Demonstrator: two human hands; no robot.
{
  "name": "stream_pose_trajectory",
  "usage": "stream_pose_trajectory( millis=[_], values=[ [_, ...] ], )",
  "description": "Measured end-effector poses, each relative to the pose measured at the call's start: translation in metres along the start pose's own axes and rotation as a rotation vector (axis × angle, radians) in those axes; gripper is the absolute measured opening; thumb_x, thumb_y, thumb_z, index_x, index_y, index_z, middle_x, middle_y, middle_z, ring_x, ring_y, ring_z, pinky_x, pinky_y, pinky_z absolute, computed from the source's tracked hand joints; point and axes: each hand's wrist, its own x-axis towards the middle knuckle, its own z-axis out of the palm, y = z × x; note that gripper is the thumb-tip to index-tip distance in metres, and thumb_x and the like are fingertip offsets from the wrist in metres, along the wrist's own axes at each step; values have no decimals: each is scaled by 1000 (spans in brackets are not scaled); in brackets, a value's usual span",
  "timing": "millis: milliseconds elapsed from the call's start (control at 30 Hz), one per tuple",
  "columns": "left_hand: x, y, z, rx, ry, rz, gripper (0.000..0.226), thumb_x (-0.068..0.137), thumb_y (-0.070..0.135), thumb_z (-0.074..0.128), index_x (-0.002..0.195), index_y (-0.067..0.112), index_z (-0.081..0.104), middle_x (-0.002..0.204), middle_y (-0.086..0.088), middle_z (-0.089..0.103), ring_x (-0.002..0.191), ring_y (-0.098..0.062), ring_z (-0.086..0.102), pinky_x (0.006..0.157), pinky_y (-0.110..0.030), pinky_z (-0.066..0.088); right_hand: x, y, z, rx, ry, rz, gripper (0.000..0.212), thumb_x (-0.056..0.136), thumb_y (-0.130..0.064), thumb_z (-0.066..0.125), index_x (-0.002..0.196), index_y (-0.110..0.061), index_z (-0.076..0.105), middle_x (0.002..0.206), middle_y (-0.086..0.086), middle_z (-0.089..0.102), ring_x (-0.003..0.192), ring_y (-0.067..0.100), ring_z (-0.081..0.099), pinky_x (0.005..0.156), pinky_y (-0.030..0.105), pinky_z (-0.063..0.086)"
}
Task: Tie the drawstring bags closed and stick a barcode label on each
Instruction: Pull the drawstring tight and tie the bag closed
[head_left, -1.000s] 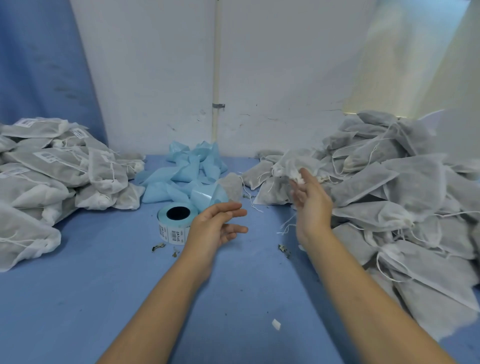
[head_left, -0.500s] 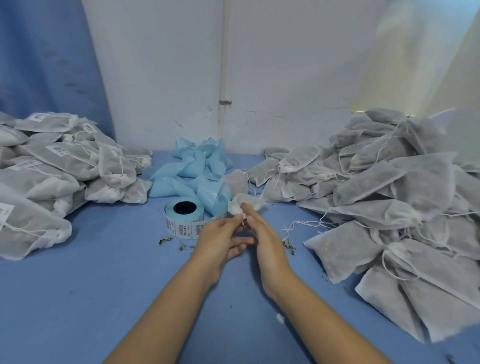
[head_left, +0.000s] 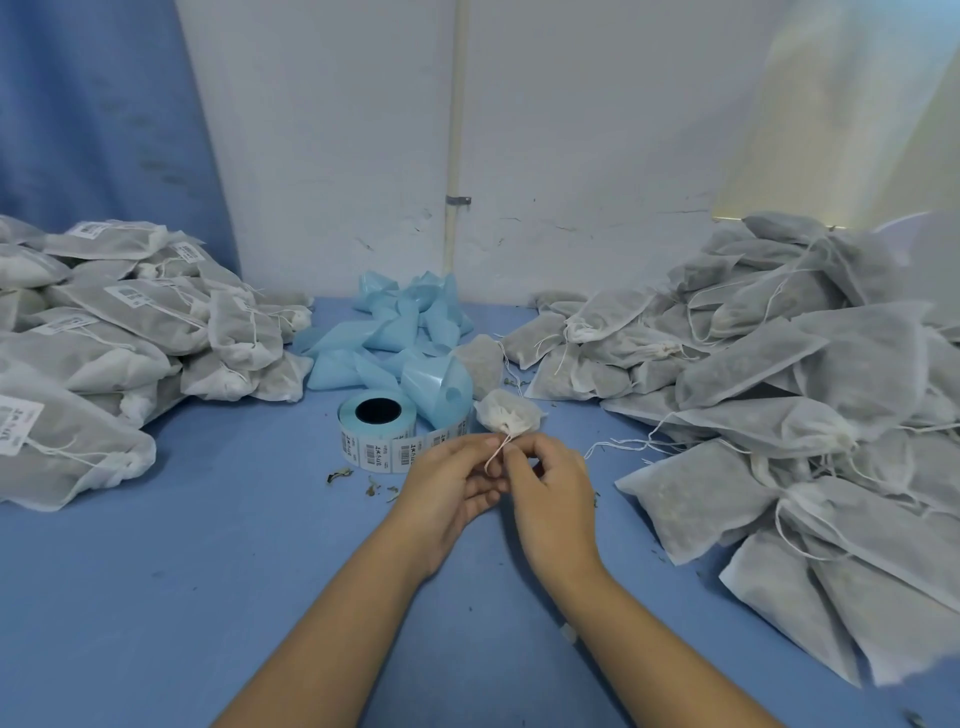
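A grey-white drawstring bag (head_left: 506, 413) lies on the blue table just beyond my hands, its gathered neck toward me. My left hand (head_left: 452, 486) and my right hand (head_left: 550, 480) meet below it, and both pinch its white drawstring (head_left: 498, 451). The roll of barcode labels (head_left: 378, 434) stands just left of the bag, its strip trailing toward my left hand. Unlabelled bags (head_left: 779, 395) are heaped on the right. Labelled bags (head_left: 119, 332) are heaped on the left.
Crumpled light-blue label backing (head_left: 395, 338) lies behind the roll, against the white wall. Bits of dried leaf (head_left: 363, 480) are scattered on the blue table (head_left: 208, 571) near my hands. A vertical pipe (head_left: 457, 130) runs up the wall.
My right hand took a bag from the right pile and brought it to the table's middle. Both hands came together and now pinch its drawstring. The view shifted slightly.
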Motion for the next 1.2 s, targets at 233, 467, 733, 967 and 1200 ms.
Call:
stream_pose_trajectory(
  millis=[233, 467, 733, 967, 1200],
  values=[
    [-1, -2, -3, -37, -65, 43, 19, 92, 1, 50, 98, 7, 67, 58, -3, 56, 50, -12, 56, 54, -23, 51, 1, -7, -2, 453, -42, 198, 19, 88, -8, 60, 76, -16, 72, 70, -6, 70, 68, 2, 61, 64, 13, 47],
    [-3, -4, -1, 205, -126, 98, 27, 90, -8, 47, 106, 10, 62, 46, 2, 44, 43, -11, 44, 49, -23, 42, 10, -9, -10, 625, 23, 401, 19, 84, -2, 60, 70, -10, 70, 62, -7, 66, 55, -4, 57, 52, 7, 42],
    [-1, 4, 2, 195, -136, -5, 40, 89, -10, 47, 108, 22, 60, 44, -2, 44, 43, -13, 42, 45, -23, 42, 18, -7, -12, 709, 6, 527, 13, 81, -6, 64, 73, -12, 72, 67, -6, 69, 69, 7, 56, 65, 19, 40],
    [-2, -14, -1, 814, 116, 386, 11, 94, 16, 55, 87, 12, 63, 60, 3, 55, 57, -8, 53, 56, -17, 40, 24, -4, -23, 872, -171, 528, 18, 93, -13, 49, 83, -16, 63, 86, -3, 74, 94, 7, 63, 92, 24, 42],
    [-11, -3, -11, 1581, 227, 759, 14, 98, 24, 48, 94, 16, 60, 92, 1, 52, 82, -20, 55, 59, -32, 41, 23, 0, -25, 455, -107, 313, 15, 92, -9, 54, 80, -12, 60, 62, -2, 58, 58, 7, 51, 58, 13, 43]
  ],
)
